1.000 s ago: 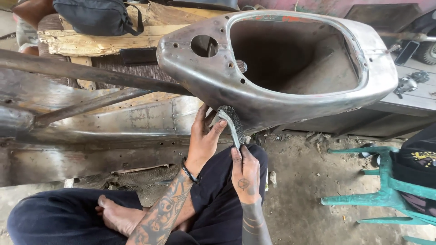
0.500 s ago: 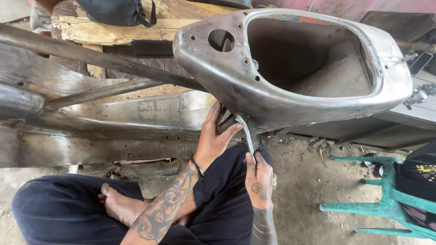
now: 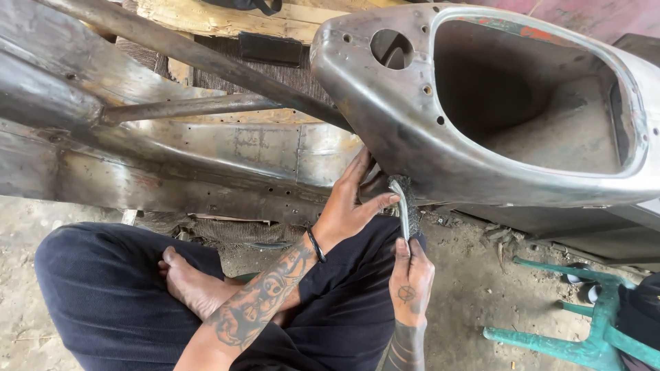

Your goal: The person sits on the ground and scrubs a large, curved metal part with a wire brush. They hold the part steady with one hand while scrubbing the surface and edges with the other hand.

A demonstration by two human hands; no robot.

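A bare, grey metal scooter body shell [image 3: 412, 130] with a large open cavity and a round hole lies on its side in front of me. My right hand [image 3: 411, 278] grips the handle of a wire brush [image 3: 405, 203], whose dark bristles press against the shell's lower edge. My left hand [image 3: 350, 206] rests against the shell beside the brush head, with its thumb on the back of the brush. Both forearms are tattooed, and a black band sits on the left wrist.
I sit cross-legged on a dirt floor, in dark trousers, one bare foot [image 3: 192, 285] showing. The scooter's metal floor panel and tube frame [image 3: 185, 103] stretch left. A green plastic chair [image 3: 591, 330] lies at lower right. Wooden planks [image 3: 227, 20] sit behind.
The view has swung left and down, so the shell now sits further right in the frame. Both hands and the brush stay on the shell's lower edge, the brush slightly lower.
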